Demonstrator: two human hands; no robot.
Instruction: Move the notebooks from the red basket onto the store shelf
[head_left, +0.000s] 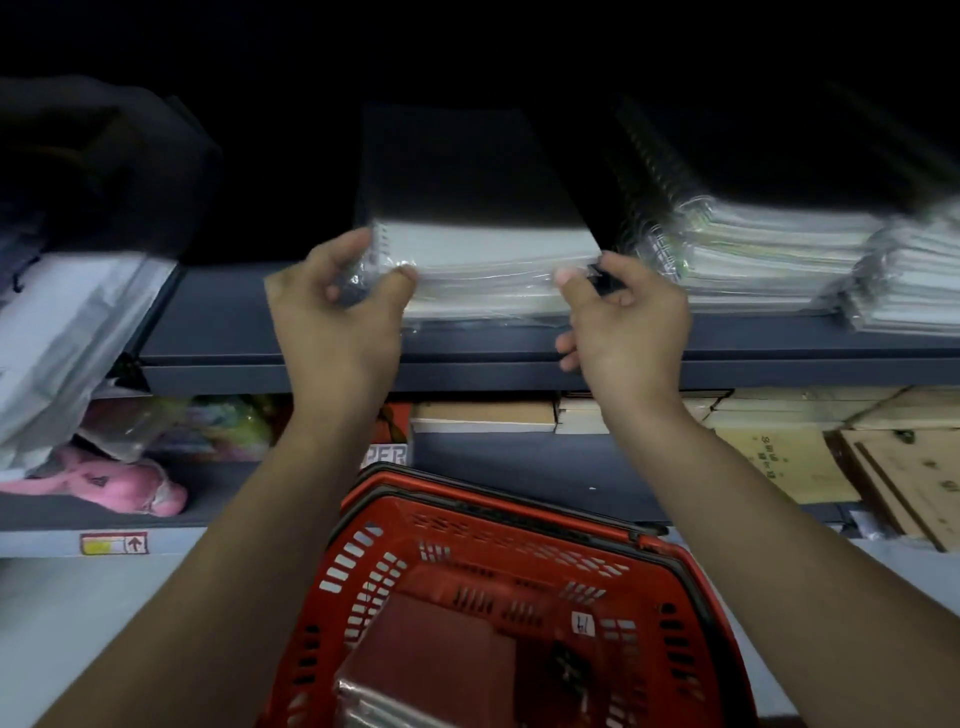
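Both hands hold a stack of wrapped spiral notebooks (483, 260) on the grey store shelf (218, 317): the left hand (332, 312) pinches its left corner, the right hand (623, 317) its right. The red basket (519, 597) stands below.

The notebook stack (483, 270) is paper pages under a matt dark cover, wrapped in shiny, crinkly clear plastic film, with wire spiral binding. The stacks to its right (769, 260) look the same, glossy wrap and metal coils. The shelf (218, 322) looks like smooth painted metal, dull blue-grey. The red basket (374, 561) is hard perforated plastic with a slight sheen. Brown cardboard boxes (789, 457) lower right are matt. The pink toy (104, 480) looks soft and plush.
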